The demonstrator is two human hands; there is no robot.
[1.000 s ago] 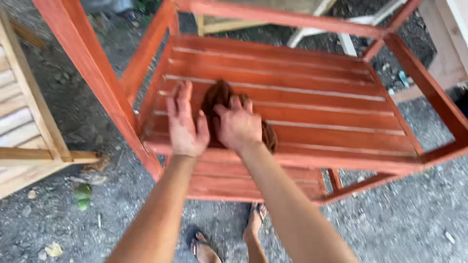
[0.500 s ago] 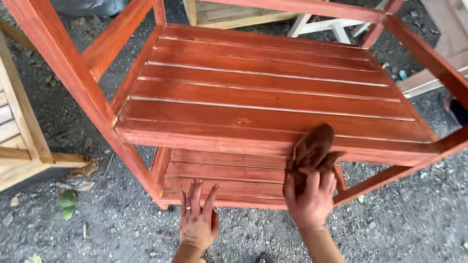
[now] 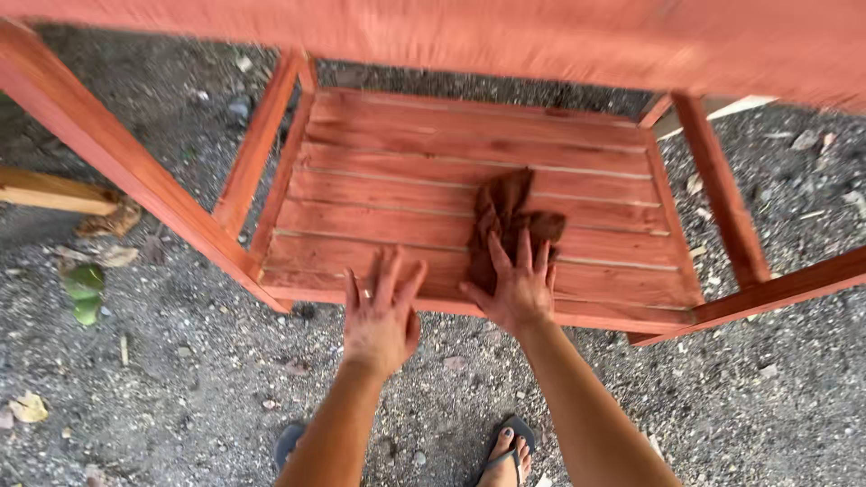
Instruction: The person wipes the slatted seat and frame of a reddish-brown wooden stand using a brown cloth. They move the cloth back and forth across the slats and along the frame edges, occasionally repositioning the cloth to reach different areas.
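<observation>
A red-brown stained wooden rack stands on gravel, and I look down at its lower slatted shelf (image 3: 379, 171). A dark brown rag (image 3: 505, 216) lies crumpled on the shelf's front slats. My right hand (image 3: 516, 287) presses flat on the near end of the rag, fingers spread. My left hand (image 3: 381, 314) rests open at the shelf's front edge, left of the rag, holding nothing. The upper shelf's edge (image 3: 541, 41) blurs across the top of the view.
The rack's slanted legs (image 3: 135, 171) and side rail (image 3: 776, 290) frame the shelf. Grey gravel ground (image 3: 162, 379) surrounds it, with a green leaf (image 3: 83, 290) and an unpainted wooden piece (image 3: 50, 189) at left. My sandalled feet (image 3: 501, 451) stand below.
My view dropped from the upper shelf to the lower one. The right hand carried the rag down from the upper shelf's front edge onto the lower slats; the left hand came up to the shelf's front edge.
</observation>
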